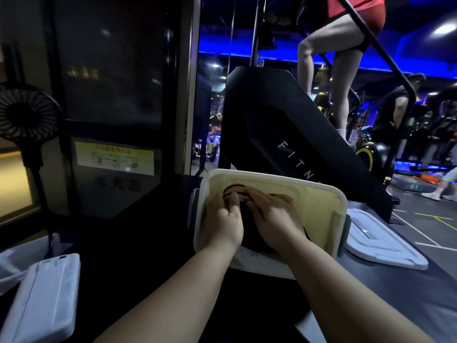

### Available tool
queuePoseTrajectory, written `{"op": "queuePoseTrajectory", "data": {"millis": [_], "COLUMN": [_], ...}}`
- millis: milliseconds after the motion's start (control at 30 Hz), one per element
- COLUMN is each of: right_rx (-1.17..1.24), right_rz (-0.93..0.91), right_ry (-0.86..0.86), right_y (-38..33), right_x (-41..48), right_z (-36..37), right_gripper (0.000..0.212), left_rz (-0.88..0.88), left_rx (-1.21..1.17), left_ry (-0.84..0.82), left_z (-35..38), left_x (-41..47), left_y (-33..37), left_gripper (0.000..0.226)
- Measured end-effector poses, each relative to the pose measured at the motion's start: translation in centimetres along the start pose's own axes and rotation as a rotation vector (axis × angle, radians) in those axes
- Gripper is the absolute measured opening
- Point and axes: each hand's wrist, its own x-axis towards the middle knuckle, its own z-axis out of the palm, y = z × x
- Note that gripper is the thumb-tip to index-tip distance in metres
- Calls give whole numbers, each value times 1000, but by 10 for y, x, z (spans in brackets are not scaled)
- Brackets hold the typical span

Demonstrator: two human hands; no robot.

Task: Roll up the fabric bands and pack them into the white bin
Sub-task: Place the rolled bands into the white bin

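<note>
The white bin (321, 194) stands in front of me on a dark surface, its inside looking cream in this light. Both my hands are down inside it. My left hand (223, 219) and my right hand (274, 215) lie side by side on dark rolled fabric bands (233, 190), whose striped edges show just beyond my fingertips. The fingers of both hands bend over the rolls and hide most of them. More dark fabric (252, 241) lies low in the bin between my wrists.
The bin's white lid (385, 240) lies flat to the right. Another white lid or tray (42, 295) sits at the lower left. A black fan (27, 112) stands at the left, a black stair machine (296, 134) with a person on it behind the bin.
</note>
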Motion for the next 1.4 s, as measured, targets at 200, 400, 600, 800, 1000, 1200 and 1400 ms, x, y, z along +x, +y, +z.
{"op": "queuePoseTrajectory", "data": {"millis": [200,400,600,800,1000,1200,1400], "right_rx": [-106,111,391,433,386,448,461], "right_rz": [77,274,418,377,419,490,430], "right_ry": [-121,103,77,103,78,83,85], "right_y": [20,33,45,46,46,49,49], "right_x": [3,-8,-15,-20,-20,-4,-3], "right_z": [13,21,29,23,26,26,29], "right_gripper": [43,51,47,37,38,49,28], "left_rz": [126,270,376,454,543,572,554], "left_rx": [81,284,229,202,311,210,284], "left_ry": [-54,-112,-113,-56,-11,-131,-145], "left_z": [13,14,9,19,22,26,29], "left_x": [18,23,35,35,45,51,53], "left_y": [0,5,12,2,-16,-9,-10], "left_gripper": [40,39,32,26,36,26,39]}}
